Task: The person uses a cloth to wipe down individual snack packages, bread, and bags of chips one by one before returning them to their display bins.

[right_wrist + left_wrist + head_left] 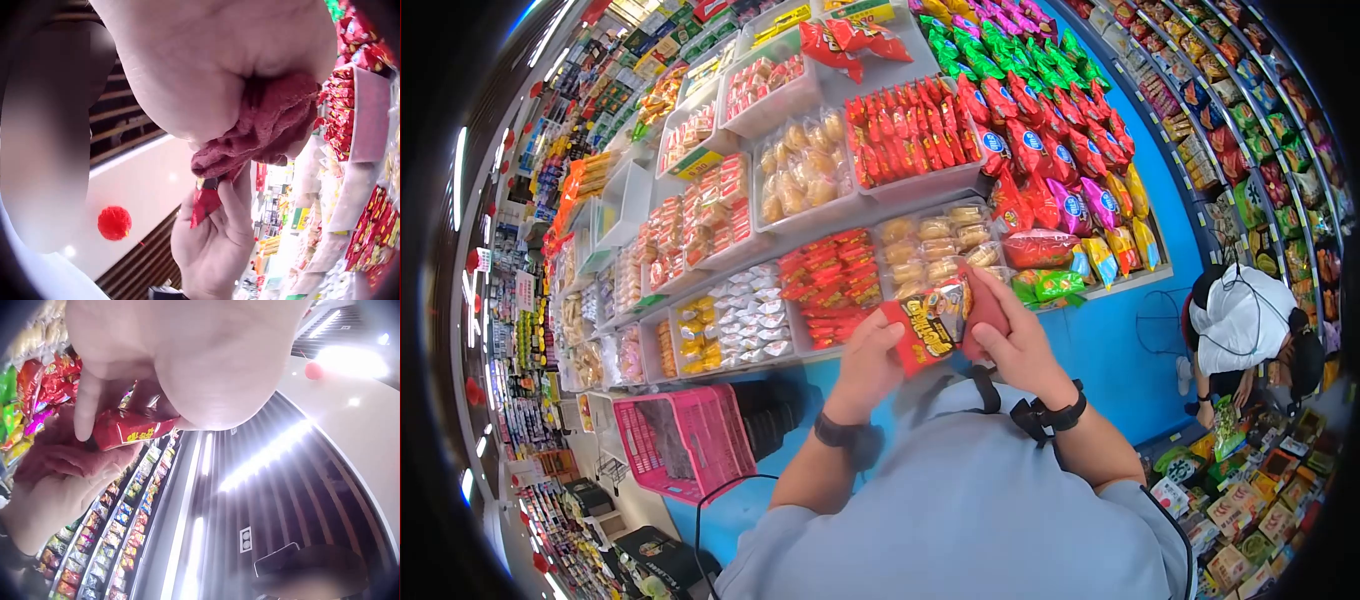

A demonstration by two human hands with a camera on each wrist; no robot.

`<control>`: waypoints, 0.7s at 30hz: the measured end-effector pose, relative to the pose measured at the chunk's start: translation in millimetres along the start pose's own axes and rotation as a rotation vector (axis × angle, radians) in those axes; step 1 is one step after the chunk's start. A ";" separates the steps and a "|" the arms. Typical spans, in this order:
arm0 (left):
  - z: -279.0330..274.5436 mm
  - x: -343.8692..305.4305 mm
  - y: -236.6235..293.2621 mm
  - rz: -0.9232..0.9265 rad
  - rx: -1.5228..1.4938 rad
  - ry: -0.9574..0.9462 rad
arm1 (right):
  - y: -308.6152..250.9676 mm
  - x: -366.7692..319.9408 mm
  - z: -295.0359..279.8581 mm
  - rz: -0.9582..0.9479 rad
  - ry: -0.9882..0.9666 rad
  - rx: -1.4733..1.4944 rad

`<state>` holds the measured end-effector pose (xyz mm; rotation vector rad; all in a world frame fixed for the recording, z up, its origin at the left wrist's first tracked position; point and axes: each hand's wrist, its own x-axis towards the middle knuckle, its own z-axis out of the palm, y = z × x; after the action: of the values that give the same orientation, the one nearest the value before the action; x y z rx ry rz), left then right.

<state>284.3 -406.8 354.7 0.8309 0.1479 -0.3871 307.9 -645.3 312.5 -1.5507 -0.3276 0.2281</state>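
Note:
My left hand (868, 358) grips a red snack packet (928, 330) with yellow lettering, the thumb along its near edge. A dark red cloth (986, 318) is bunched in my right hand (1028, 348), right against the packet's other end. In the right wrist view the folded cloth (275, 122) fills the palm, and a red corner of the packet (205, 206) shows beyond it, in the left hand's fingers. From the left wrist, one side of the packet (131, 430) is visible beneath the fingers.
A tiered display of bins holds red packets (915, 135), buns (800, 165) and white-wrapped sweets (752, 318). Large bagged snacks (1060, 150) lie to the right. A pink crate (685, 445) stands at lower left. Another person (1248, 318) bends near the right-hand shelves.

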 end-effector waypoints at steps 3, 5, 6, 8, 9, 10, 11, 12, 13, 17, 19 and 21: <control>9.7 5.6 -6.5 0.073 -0.031 0.051 | 14.9 -1.2 1.8 0.081 0.111 0.400; 14.3 8.0 -11.1 0.116 -0.036 0.083 | 11.5 -1.2 7.3 0.075 0.164 0.647; 15.2 10.9 -13.9 0.127 -0.048 0.083 | 6.3 -1.3 7.3 0.061 0.173 0.752; 20.1 15.3 -16.6 0.114 0.127 0.119 | -2.7 -4.5 2.6 0.104 0.058 0.738; 22.9 14.5 -17.7 0.089 0.315 0.159 | 0.8 -6.8 2.2 0.107 0.038 0.607; 25.2 13.8 -18.4 0.067 0.502 0.200 | 1.8 -9.1 1.3 0.111 0.018 0.476; 22.6 14.8 -21.1 0.162 0.531 0.178 | 1.6 -11.9 2.5 0.201 0.048 0.598; 26.2 15.6 -19.3 0.157 0.556 0.180 | 3.4 -12.3 1.5 0.178 0.072 0.553; 31.1 15.9 -16.6 0.152 0.580 0.185 | 8.4 -12.0 0.9 0.156 0.094 0.508; 33.2 14.9 -21.4 0.184 0.643 0.191 | 6.4 -9.8 -3.3 0.079 0.180 0.370; 28.4 12.5 -24.5 0.182 0.703 0.190 | 8.6 -10.6 -5.9 0.057 0.187 0.312; 25.7 11.9 -27.6 0.175 0.720 0.181 | 10.1 -9.5 -9.7 0.034 0.201 0.299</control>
<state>283.8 -446.0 349.6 1.5798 0.1011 -0.1925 302.9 -657.6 301.9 -1.2713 -0.1027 0.1394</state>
